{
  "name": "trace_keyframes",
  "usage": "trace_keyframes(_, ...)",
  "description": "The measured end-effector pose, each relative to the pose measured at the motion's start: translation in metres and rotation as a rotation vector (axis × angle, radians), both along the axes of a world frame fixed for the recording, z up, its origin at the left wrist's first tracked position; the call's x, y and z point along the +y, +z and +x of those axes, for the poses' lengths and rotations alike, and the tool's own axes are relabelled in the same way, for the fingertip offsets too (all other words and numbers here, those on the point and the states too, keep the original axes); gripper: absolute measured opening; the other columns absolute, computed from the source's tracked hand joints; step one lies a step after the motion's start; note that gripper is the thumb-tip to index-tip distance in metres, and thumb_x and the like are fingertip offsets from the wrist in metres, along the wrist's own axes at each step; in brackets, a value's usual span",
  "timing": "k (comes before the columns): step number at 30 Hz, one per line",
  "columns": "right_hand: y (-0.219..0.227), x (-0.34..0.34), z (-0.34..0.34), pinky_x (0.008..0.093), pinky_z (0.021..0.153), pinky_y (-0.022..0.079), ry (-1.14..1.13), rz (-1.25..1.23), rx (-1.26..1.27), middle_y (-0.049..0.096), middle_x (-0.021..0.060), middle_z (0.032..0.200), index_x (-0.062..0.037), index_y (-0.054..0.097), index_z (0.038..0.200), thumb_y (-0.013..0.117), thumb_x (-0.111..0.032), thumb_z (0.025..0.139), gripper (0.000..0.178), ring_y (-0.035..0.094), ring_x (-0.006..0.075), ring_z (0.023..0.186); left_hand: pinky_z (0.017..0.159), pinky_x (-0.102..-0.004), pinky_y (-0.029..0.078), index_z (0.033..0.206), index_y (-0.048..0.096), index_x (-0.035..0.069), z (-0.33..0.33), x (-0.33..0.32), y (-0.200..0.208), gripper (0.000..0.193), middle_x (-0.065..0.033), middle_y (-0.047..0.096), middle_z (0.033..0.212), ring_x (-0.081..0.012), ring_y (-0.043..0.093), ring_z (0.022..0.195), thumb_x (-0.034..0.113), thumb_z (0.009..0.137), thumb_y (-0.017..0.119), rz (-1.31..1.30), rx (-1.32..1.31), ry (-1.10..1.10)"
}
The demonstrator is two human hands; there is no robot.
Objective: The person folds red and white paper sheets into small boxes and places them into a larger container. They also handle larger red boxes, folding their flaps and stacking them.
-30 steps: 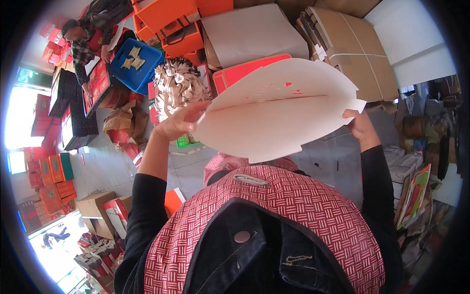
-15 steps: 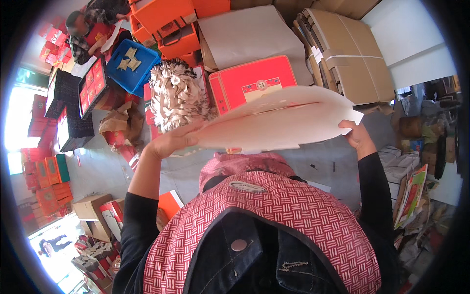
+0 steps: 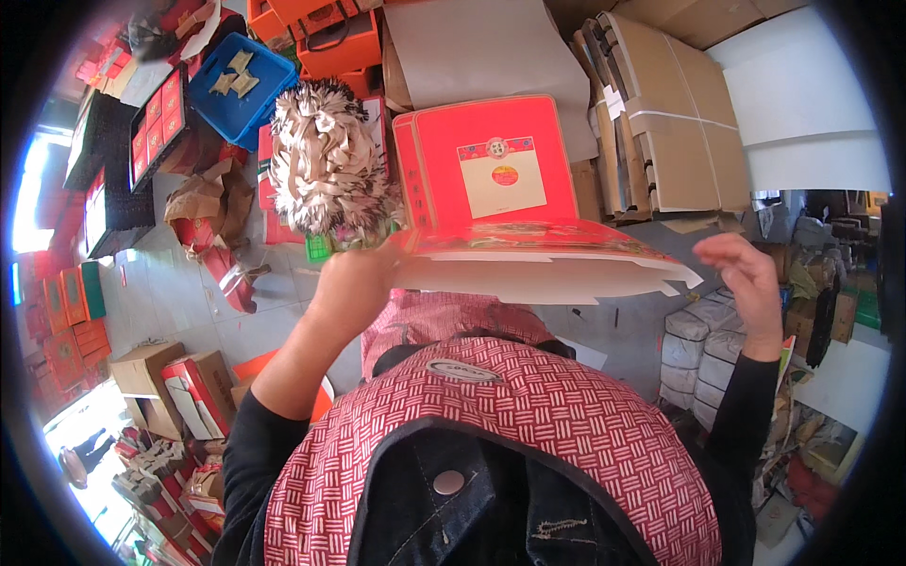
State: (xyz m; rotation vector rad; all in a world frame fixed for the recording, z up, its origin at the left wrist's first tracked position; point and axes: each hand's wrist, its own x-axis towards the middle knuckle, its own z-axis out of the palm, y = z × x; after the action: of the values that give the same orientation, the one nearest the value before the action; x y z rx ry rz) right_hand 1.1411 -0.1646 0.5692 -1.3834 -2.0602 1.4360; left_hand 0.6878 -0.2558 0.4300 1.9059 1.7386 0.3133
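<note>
A die-cut cardboard sheet point(image 3: 538, 275), printed red on its far face and white on the near side, stands tilted across the front of my apron. My left hand point(image 3: 363, 278) grips its left end, the fingertips hidden behind the sheet. Just beyond its right corner is my right hand point(image 3: 746, 278), raised, with the fingers loosely bent and nothing visible in them. Behind the sheet lies a red printed panel point(image 3: 436, 141) with a cream patch. Left of that panel, a large bundle of cream ribbon-like strips with dark tips point(image 3: 326, 156) is heaped.
A blue tray point(image 3: 209, 106) with several small packets stands at far left, beside a black tray of red boxes point(image 3: 157, 132). A crumpled brown paper bag point(image 3: 212, 203) lies below them. Strapped flat cardboard point(image 3: 684, 113) stands far right; wrapped white bundles point(image 3: 687, 330) are stacked at right.
My right hand has let go of the sheet's right end and moved right. The sheet has tipped and sunk, showing its red printed face. My left hand, still gripping, has shifted right.
</note>
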Motion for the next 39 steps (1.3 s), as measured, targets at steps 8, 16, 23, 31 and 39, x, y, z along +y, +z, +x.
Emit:
trace_keyframes(8,-0.099,-0.015,-0.157,0.0438,0.087,0.047,0.545,0.094,-0.511,0.063,0.0244,0.104,0.0084,0.057,0.11,0.047,-0.012,0.085,0.034,0.06,0.0381,0.097,0.056,-0.0511,0.047,0.086,0.052,0.006,0.03,0.01,0.0,0.015,-0.0194,0.058,0.062,-0.0408,0.06,0.062,0.02,0.09,0.053,-0.034,0.036,0.139)
trace_keyframes(16,-0.299,0.05,-0.157,0.0417,0.088,0.046,0.225,0.095,-0.996,0.06,0.0226,0.111,0.005,0.053,0.117,0.048,-0.021,0.089,0.039,0.059,0.0333,0.101,0.06,-0.0447,0.051,0.091,0.052,0.007,0.058,0.014,0.003,0.009,-0.0134,0.065,0.079,-0.0348,0.065,0.069,0.016,0.087,0.052,-0.047,0.025,0.081)
trace_keyframes(23,-0.365,0.077,-0.157,0.039,0.085,0.046,0.306,0.084,-0.923,0.06,0.0196,0.111,0.0038,0.054,0.117,0.049,-0.02,0.089,0.037,0.059,0.0291,0.1,0.058,-0.043,0.051,0.091,0.054,0.008,0.068,0.014,0.011,0.008,-0.0108,0.064,0.078,-0.0338,0.064,0.066,0.012,0.084,0.054,-0.118,0.014,0.184)
trace_keyframes(31,-0.393,0.098,-0.14,0.0359,0.082,0.047,0.541,0.042,-0.829,0.059,0.0163,0.111,0.0023,0.055,0.116,0.051,-0.019,0.089,0.034,0.058,0.0243,0.098,0.055,-0.0401,0.049,0.093,0.057,0.005,0.078,0.009,0.016,0.011,-0.0155,0.063,0.073,-0.0365,0.062,0.065,0.015,0.088,0.059,-0.135,0.025,0.276)
trace_keyframes(39,-0.425,0.084,-0.201,0.0328,0.079,0.047,0.892,-0.146,-0.526,0.059,0.0129,0.11,0.0009,0.055,0.115,0.052,-0.018,0.09,0.032,0.058,0.0195,0.097,0.057,-0.0394,0.05,0.101,0.06,0.005,0.081,0.016,0.017,0.02,-0.0173,0.063,0.07,-0.0336,0.063,0.063,0.018,0.086,0.062,-0.235,0.013,0.3)
